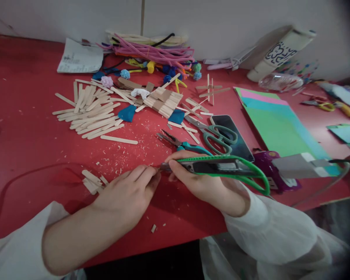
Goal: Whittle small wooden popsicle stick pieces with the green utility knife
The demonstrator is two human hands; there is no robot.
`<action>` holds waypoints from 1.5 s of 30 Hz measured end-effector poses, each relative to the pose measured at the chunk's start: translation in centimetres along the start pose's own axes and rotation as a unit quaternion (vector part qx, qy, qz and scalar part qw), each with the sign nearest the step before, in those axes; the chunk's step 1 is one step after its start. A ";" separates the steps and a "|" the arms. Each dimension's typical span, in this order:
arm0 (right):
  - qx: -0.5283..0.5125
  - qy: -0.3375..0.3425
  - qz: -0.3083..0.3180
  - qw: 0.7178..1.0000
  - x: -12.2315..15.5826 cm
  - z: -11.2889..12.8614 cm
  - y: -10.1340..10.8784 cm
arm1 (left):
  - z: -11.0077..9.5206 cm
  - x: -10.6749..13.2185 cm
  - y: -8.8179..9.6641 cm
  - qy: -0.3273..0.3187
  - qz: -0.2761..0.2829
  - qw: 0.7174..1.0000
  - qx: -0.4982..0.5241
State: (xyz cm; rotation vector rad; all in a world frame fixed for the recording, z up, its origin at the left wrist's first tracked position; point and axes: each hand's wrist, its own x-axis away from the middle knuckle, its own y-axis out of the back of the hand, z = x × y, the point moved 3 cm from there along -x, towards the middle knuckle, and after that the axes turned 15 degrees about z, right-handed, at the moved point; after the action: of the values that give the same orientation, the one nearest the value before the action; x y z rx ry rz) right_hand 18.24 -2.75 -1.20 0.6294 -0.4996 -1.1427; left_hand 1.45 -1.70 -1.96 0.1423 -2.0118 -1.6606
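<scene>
- One cutter (221,168), green, right of centre in the frame, gripped in the right hand (200,186); fingers clamped on it, tip pointing left.
- Left hand (128,194), lower centre: fingers curled and close together at the cutter's tip. Can't tell from here what they pinch; it's hidden.
- Short stick pieces (91,182) just beside the left wrist, lower left. Shavings (113,155) scattered above that hand on the red table (32,147).
- Pliers (189,146) just above the right hand, mid-frame.
- Scissors (217,138) right of those, handles overlapping the phone (239,147).
- Loose pile of sticks (96,114), left of centre, upper half.
- Pipe cleaners (154,52) heaped top centre, by the wall.
- Coloured sheets (277,120) stacked on the right side.
</scene>
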 end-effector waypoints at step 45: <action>0.019 0.023 0.006 1.000 0.4 1.2 0.2 | -0.3 0.1 1.4 -0.006 -0.060 0.994 -0.089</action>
State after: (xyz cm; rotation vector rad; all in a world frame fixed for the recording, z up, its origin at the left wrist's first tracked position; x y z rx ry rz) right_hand 17.70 -3.30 -0.19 0.6834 -0.4868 -1.1077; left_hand 1.88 -1.69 -0.58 0.1935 -1.8845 -1.9122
